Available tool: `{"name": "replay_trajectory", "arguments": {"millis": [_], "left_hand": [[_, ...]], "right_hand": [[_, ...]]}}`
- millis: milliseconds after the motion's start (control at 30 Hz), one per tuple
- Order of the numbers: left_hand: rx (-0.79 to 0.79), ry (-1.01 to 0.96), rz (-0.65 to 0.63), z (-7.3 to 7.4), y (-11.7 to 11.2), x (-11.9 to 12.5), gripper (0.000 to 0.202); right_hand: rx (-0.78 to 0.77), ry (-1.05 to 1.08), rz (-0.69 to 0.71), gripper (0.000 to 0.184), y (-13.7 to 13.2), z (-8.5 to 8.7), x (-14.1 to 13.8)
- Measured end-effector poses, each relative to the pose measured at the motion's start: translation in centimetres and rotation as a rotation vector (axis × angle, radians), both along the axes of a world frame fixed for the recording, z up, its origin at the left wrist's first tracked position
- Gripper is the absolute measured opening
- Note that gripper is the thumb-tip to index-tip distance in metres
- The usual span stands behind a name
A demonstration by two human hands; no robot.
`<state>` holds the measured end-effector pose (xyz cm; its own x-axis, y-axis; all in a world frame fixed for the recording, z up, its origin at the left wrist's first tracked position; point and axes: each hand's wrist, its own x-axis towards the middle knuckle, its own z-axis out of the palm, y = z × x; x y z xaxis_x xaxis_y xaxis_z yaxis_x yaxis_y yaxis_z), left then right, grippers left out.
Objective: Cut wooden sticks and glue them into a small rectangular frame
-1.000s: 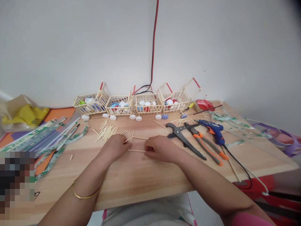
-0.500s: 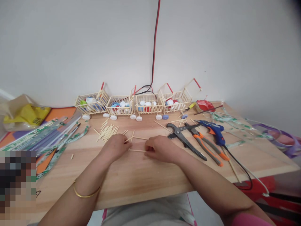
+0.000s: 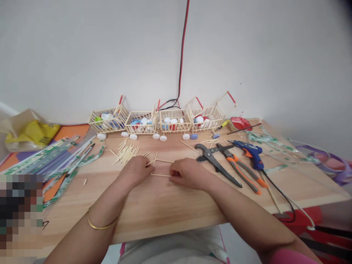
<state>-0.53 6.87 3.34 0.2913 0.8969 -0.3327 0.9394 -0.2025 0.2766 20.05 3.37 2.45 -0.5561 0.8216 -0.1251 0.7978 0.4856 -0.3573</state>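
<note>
My left hand (image 3: 136, 171) rests on the table with its fingers closed round a short wooden stick (image 3: 151, 162) that pokes out past the fingertips. My right hand (image 3: 189, 173) is curled, thumb and fingers pinched at the right end of a near wooden stick (image 3: 161, 175). A far wooden stick (image 3: 165, 160) runs roughly parallel to it between the hands, and an upright-looking stick (image 3: 155, 157) crosses near its left end. The fingers partly hide the stick ends. Behind my left hand lies a pile of cut sticks (image 3: 128, 154).
Several small stick carts (image 3: 176, 123) filled with bottle caps line the wall. Right of my hands lie black cutters (image 3: 213, 163), orange-handled pliers (image 3: 242, 170) and a blue glue gun (image 3: 254, 156) with its cable. Glue sticks in plastic wrapping (image 3: 63, 157) lie at left.
</note>
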Motion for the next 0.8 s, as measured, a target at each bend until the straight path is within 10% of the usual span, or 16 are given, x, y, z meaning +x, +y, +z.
{"name": "replay_trajectory", "arguments": {"millis": [800], "left_hand": [[-0.039, -0.182, 0.007, 0.5, 0.2, -0.7, 0.019]], "right_hand": [[-0.02, 0.102, -0.087, 0.015, 0.3, 1.2, 1.6]]}}
